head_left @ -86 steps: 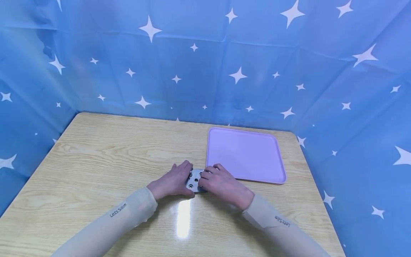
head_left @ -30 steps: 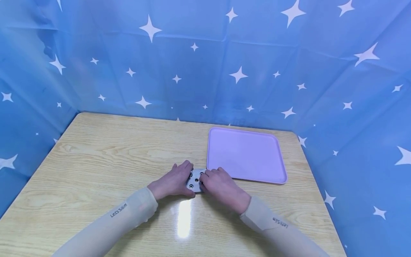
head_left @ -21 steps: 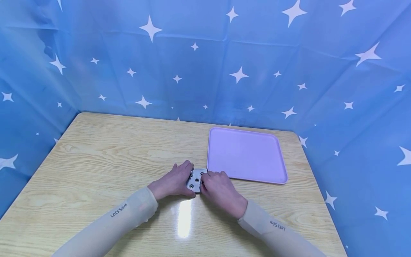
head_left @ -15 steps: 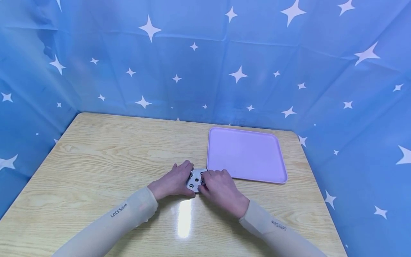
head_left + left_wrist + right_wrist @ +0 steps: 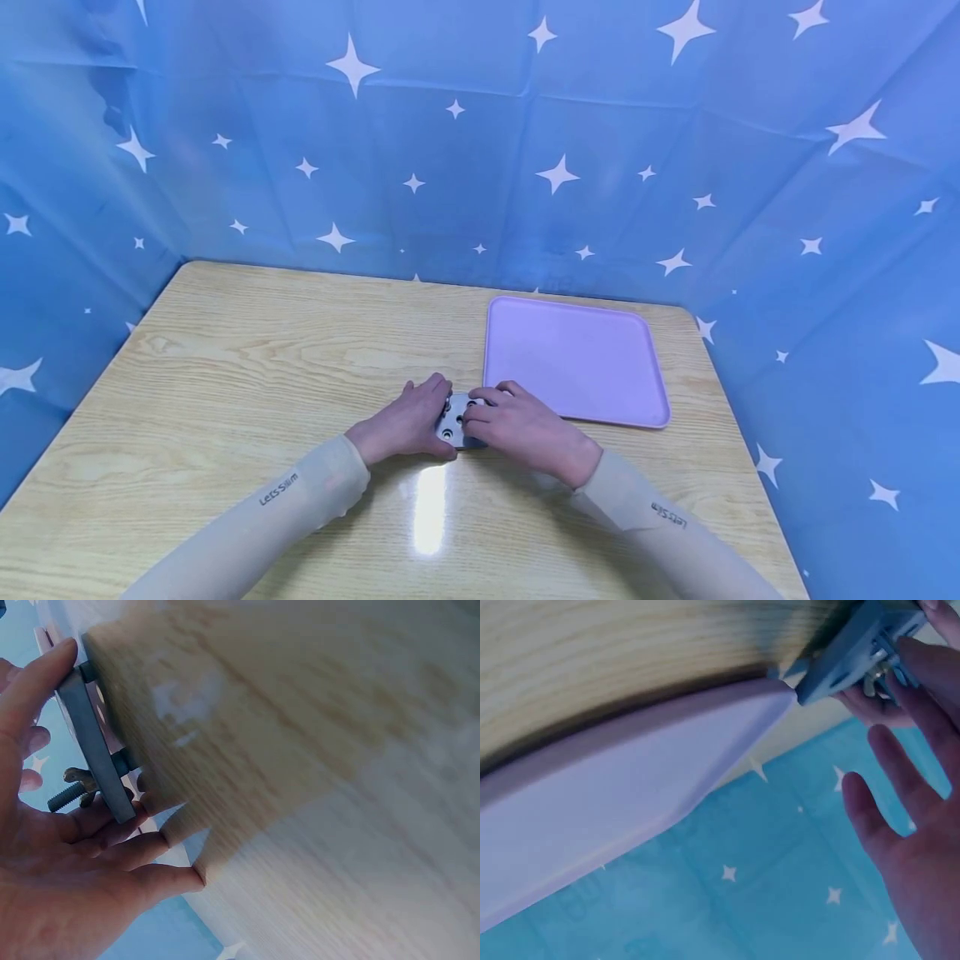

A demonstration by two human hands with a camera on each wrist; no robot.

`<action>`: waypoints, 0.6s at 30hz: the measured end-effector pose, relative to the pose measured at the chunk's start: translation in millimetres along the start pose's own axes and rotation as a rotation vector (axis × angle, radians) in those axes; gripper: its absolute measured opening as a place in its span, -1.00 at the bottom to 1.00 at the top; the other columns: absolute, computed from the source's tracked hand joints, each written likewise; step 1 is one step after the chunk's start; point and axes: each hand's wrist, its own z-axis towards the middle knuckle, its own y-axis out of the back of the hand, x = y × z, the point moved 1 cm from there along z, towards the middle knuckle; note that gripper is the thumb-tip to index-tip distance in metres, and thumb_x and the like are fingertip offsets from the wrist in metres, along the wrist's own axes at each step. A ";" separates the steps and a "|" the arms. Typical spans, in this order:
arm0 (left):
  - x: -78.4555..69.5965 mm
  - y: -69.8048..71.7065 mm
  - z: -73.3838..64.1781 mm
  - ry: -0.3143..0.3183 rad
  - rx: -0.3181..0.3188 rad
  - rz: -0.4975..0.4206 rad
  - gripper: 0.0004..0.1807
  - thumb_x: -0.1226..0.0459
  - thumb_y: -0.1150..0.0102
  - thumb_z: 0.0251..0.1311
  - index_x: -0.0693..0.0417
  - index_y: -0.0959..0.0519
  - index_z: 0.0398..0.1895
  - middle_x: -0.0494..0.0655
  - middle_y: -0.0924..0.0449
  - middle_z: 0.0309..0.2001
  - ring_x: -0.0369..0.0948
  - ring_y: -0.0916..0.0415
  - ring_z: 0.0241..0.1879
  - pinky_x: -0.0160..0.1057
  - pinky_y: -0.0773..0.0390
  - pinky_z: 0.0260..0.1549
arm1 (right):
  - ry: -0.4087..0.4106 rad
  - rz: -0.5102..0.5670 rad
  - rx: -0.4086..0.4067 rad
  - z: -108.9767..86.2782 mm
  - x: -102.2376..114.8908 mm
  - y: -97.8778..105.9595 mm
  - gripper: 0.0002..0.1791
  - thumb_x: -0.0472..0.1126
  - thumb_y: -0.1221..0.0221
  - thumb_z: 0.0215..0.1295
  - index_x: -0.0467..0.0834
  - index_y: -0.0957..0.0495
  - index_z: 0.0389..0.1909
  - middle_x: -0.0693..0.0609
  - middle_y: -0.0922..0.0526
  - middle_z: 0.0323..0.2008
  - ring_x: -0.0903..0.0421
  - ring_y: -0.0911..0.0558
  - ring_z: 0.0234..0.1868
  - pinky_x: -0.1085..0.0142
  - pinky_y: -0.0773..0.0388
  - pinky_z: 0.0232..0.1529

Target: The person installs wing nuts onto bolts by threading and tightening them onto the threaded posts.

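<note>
A flat metal plate (image 5: 454, 428) with several holes rests just above the wooden table, on bolt heads seen beneath it in the left wrist view. My left hand (image 5: 411, 418) grips the plate's left side, thumb at the near edge and fingers at the far edge. Beside that palm, a threaded bolt (image 5: 66, 796) with a brass-coloured wing nut (image 5: 79, 777) stands out of the plate. My right hand (image 5: 525, 429) is at the plate's right end. Its thumb and index finger pinch a second wing nut (image 5: 875, 681) on a bolt, while the other fingers are spread.
A lilac tray (image 5: 577, 358) lies behind and to the right of the plate, its near left corner close to the right hand. The wooden table (image 5: 262, 358) extends to a blue star-patterned curtain (image 5: 450, 183) at the back and sides.
My right hand has turned at the plate's right end: its wrist swung left and then back right, and its fingers reach further over the plate now. Left hand and plate have stayed put.
</note>
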 end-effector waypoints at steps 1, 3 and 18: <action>0.0 0.0 0.1 -0.001 -0.002 -0.003 -0.15 0.03 -0.68 -0.19 0.30 -0.43 0.08 -0.06 -0.41 -0.13 -0.18 -0.37 -0.21 0.20 -0.51 0.02 | -0.003 -0.002 -0.006 0.4 -0.2 -0.7 -0.79 -0.24 -0.36 0.34 0.08 -0.70 -0.06 0.25 -0.69 0.03 0.09 -0.54 0.28 0.13 -0.50 0.17; -0.2 0.1 0.3 -0.002 -0.004 -0.006 -0.16 0.03 -0.69 -0.19 0.29 -0.43 0.07 -0.06 -0.40 -0.14 -0.19 -0.37 -0.22 0.18 -0.51 0.00 | -0.013 -0.015 -0.018 1.4 -0.5 -1.7 -0.81 -0.23 -0.37 0.32 0.09 -0.71 -0.11 0.25 -0.70 -0.03 0.11 -0.56 0.22 0.13 -0.50 0.17; -1.3 1.3 -0.2 0.018 0.004 0.001 -0.09 0.02 -0.68 -0.19 0.36 -0.42 0.15 -0.01 -0.43 -0.09 -0.14 -0.40 -0.16 0.29 -0.48 0.13 | -0.188 0.001 -0.107 11.9 9.8 -17.1 -0.81 -0.08 -0.37 0.34 -0.06 -0.63 -0.40 0.12 -0.65 -0.48 0.16 -0.54 -0.49 0.32 -0.39 -0.46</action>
